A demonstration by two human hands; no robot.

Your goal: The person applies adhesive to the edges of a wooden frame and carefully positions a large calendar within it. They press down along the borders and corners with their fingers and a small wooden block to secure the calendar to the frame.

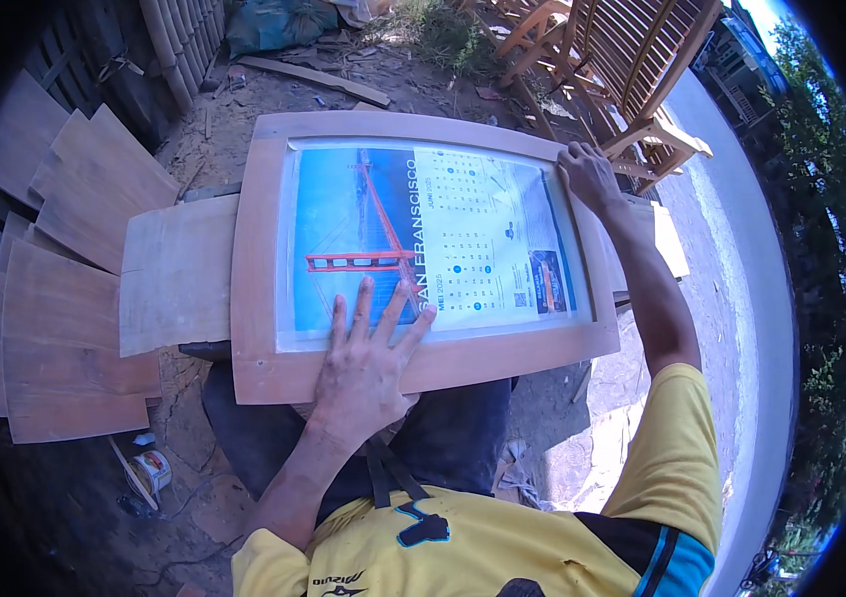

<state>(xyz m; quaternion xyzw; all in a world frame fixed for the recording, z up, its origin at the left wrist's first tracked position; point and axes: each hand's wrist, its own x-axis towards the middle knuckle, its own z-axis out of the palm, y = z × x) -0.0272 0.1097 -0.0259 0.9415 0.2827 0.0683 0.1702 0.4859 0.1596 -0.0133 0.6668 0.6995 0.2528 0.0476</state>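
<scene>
Left grip [368,363] flat on calendar sheet [423,239], right grip [588,174] on wooden frame [264,298], boards [75,328] alongside

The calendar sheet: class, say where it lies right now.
In the head view, the calendar sheet lies flat inside the wooden frame at the centre. The left hand presses its near edge and the right hand rests at its far right corner.

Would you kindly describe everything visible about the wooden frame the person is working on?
The wooden frame is a pale, unfinished rectangle with broad flat rails, lying flat across the person's lap. A printed calendar sheet with a red bridge photo fills its opening. The left hand presses flat over the near rail and sheet; the right hand grips the far right corner. A loose plank lies partly under its left side.
</scene>
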